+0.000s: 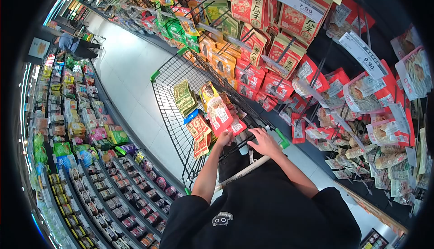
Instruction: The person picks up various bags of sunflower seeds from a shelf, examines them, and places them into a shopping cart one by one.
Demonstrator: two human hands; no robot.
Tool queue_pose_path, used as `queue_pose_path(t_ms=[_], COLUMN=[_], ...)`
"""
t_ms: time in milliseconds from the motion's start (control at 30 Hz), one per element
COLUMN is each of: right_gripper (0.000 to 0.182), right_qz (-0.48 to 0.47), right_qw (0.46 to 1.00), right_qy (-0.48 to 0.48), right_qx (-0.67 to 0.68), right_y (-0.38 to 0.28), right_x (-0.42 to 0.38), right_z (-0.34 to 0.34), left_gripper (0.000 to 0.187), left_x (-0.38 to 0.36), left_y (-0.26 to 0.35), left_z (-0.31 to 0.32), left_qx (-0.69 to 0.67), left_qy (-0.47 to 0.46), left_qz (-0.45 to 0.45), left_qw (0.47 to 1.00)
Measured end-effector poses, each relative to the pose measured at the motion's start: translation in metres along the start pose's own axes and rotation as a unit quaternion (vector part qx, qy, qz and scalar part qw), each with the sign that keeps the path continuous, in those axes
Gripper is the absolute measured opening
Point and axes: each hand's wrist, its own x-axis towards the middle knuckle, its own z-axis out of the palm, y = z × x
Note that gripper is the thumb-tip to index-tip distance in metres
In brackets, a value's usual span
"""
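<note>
A wire shopping cart [174,84] with green corner pieces stands right in front of me. My left hand [224,138] is closed on the lower edge of a red and clear snack bag [218,115], held over the cart. Fingers spread, my right hand [263,141] is near the cart's handle side and holds nothing. Inside the cart lie green bags [184,97], red and tan bags [199,127], a blue item [191,116] and a yellow bag [208,91]. Part of the cart's contents is hidden beneath the held bag.
Hanging snack bags [291,52] fill the rack on the right, with price tags [363,55] on its hooks. Tiered shelves of packaged goods [113,185] curve along the left. A person [74,45] bends over the shelves at the far left, beside the pale tiled aisle [126,63].
</note>
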Motion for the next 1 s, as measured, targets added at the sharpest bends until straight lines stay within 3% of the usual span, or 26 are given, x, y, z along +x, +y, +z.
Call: queue_pose_path(t_ms=[133, 400, 567, 600, 733, 833, 900, 967, 1000], right_gripper=[0.049, 0.046, 0.043, 0.042, 0.04, 0.04, 0.039, 0.036, 0.035], right_qz=[-0.009, -0.01, -0.025, -0.015, -0.027, -0.039, -0.043, -0.04, -0.034], right_qw=[1.0, 1.0, 0.999, 0.999, 0.998, 0.997, 0.996, 0.994, 0.994], right_qy=[0.014, 0.017, 0.037, 0.03, 0.05, 0.067, 0.08, 0.089, 0.092], right_qx=[0.004, 0.01, 0.012, 0.003, 0.011, 0.022, 0.028, 0.044, 0.054], right_y=[0.002, 0.004, 0.021, 0.019, 0.022, 0.027, 0.032, 0.028, 0.027], right_x=[-0.003, -0.007, -0.011, -0.014, -0.02, -0.024, -0.026, -0.031, -0.035], right_z=[0.003, 0.006, 0.019, 0.015, 0.014, 0.019, 0.025, 0.02, 0.018], left_gripper=[0.035, 0.029, 0.028, 0.029, 0.04, 0.048, 0.053, 0.062, 0.07], left_x=[-0.003, 0.019, -0.011, -0.017, -0.069, -0.13, -0.117, -0.116, -0.118], left_y=[-0.005, -0.028, -0.003, -0.004, 0.008, 0.059, 0.034, 0.031, 0.034], left_z=[0.001, 0.004, 0.012, 0.014, 0.021, 0.038, 0.039, 0.041, 0.042], left_qx=[-0.03, 0.114, 0.133, 0.122, 0.113, 0.105, 0.165, 0.184, 0.26], left_qy=[0.055, 0.084, 0.004, -0.029, -0.085, -0.111, -0.081, -0.12, -0.086], left_qz=[0.012, 0.08, 0.108, 0.156, 0.144, 0.132, 0.156, 0.149, 0.161], left_qw=[0.998, 0.987, 0.985, 0.98, 0.979, 0.979, 0.971, 0.964, 0.948])
